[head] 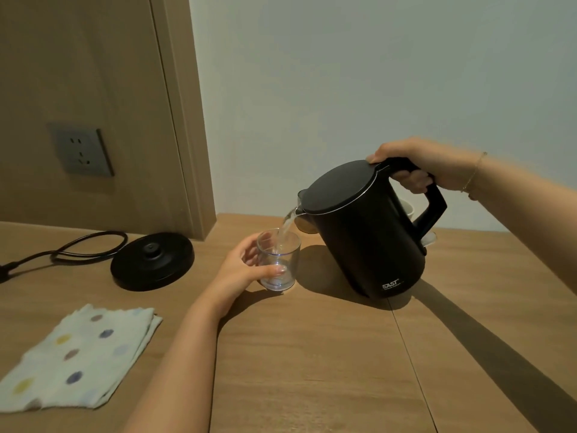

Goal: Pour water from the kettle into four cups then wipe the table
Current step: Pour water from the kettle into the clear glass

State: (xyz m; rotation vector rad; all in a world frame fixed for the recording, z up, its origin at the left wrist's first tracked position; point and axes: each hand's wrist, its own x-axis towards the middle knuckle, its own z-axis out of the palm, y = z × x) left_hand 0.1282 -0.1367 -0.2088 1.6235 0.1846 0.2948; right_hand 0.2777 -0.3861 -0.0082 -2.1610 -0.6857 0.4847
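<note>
Two hands worked: right hand (427,165) gripped the tilted kettle (365,229), left hand (246,270) held a glass cup (278,260) beside the base (153,260) and cloth (78,357).

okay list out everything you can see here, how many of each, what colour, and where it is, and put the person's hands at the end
kettle: one, black, tilted above the table right of centre, water running from its spout
glass cup: one, clear, on the table under the spout, taking the water
other cups: at least two partly hidden behind the kettle, one white; exact count cannot be told
kettle base: one, black, on the table at left, with a black cord looping further left
cloth: one, pale with coloured dots, folded, near left of the table
wall socket: one, grey, on the wooden panel at upper left
table: one, light wood
left hand: grips the glass cup
right hand: grips the kettle handle
</note>
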